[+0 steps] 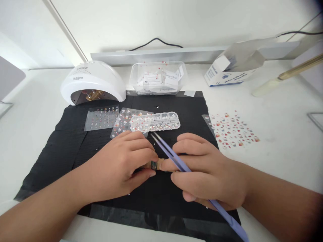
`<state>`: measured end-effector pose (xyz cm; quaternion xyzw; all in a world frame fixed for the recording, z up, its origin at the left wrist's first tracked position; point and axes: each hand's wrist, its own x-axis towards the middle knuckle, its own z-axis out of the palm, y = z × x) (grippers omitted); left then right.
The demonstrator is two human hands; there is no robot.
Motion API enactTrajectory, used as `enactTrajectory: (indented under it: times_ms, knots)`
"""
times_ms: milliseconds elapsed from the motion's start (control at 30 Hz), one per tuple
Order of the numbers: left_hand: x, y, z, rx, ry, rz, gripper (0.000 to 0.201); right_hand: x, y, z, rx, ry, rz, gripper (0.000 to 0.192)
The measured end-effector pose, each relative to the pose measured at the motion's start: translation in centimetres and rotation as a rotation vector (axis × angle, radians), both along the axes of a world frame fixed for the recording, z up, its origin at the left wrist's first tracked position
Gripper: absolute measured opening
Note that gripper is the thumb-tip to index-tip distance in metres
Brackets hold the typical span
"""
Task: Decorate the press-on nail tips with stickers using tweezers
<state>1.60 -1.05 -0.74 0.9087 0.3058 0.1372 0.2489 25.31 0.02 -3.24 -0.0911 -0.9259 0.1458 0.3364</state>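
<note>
Presently, left to right, we list: a white nail lamp (93,82) at the mat's far left corner; two sticker sheets (102,117) on the black mat (63,148); a clear gem tray (161,121) beside them; a clear tub of wipes (158,78) behind; a further sticker sheet (233,131) off the mat on the white table (277,141); a white carton (227,72) far right.

Progress, as we judge it: one dark-painted nail tip (154,164) sits at mid-mat, colour already on; we cannot tell whether any decoration is set on it.

Our left hand (121,164) lies curled, thumb and fingers pinched closed on that tip. Our right hand (209,171) lies knuckles up, fingers closed around lilac tweezers (174,158), whose points angle up and away over the left fingertips; whether they carry anything we cannot tell.
</note>
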Motion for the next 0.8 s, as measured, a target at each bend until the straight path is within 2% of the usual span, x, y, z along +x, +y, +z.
enactTrajectory:
  times_ms: [167,433,633,800]
  knots:
    - [0.1,0.0,0.0,-0.029,-0.032,-0.014,0.009,0.7,0.5,-0.3,-0.132,0.189,-0.053,0.024]
    - [0.1,0.1,0.0,-0.016,0.012,-0.019,0.004,0.7,1.5,-2.1,-0.337,0.376,-0.119,0.030]
    - [0.0,0.0,0.1,0.009,0.019,-0.001,0.004,0.7,1.4,-2.1,-0.390,0.366,-0.118,0.030]
    - [-0.1,-0.1,0.1,0.042,0.042,0.008,0.004,0.6,1.5,-2.1,-0.370,0.377,-0.107,0.031]
